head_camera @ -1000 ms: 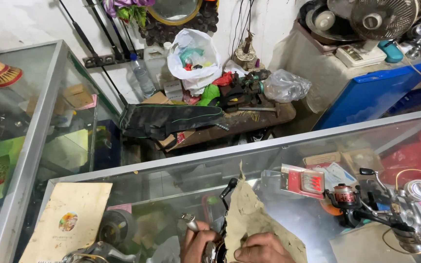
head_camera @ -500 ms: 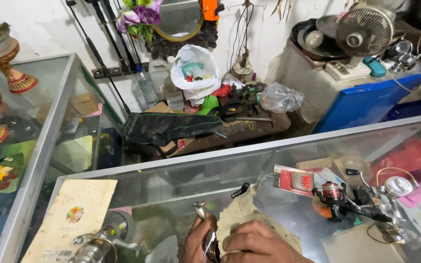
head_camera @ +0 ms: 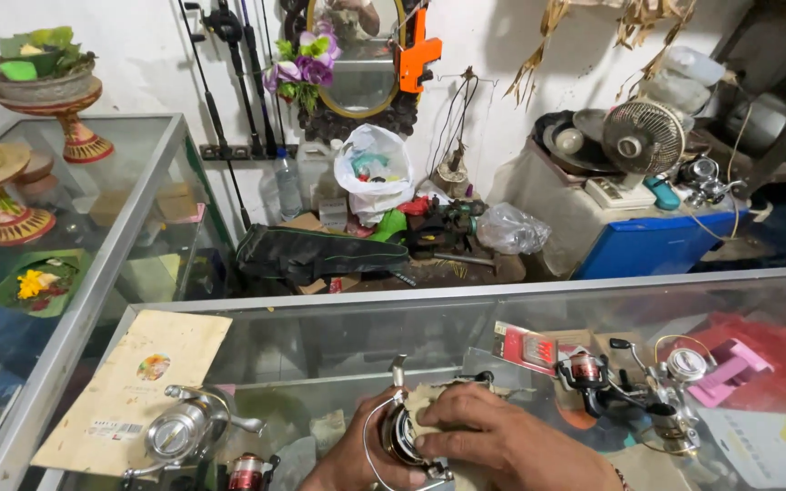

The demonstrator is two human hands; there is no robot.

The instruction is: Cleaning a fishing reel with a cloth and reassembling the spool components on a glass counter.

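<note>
both hands, left hand (head_camera: 349, 459) and right hand (head_camera: 493, 436), grip one fishing reel (head_camera: 404, 435).

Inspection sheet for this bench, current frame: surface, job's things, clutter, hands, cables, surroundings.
Surface: glass display counter, items on top.
Job's things: dark round fishing reel with a tan cloth against it.
Clutter: silver spinning reel on a tan card; red-and-black reels; pink plastic piece.
Hands: left hand under the reel; right hand over it.
Cables: thin line loop by the reel.
Surroundings: small desk fan, oval mirror, blue box.
</note>
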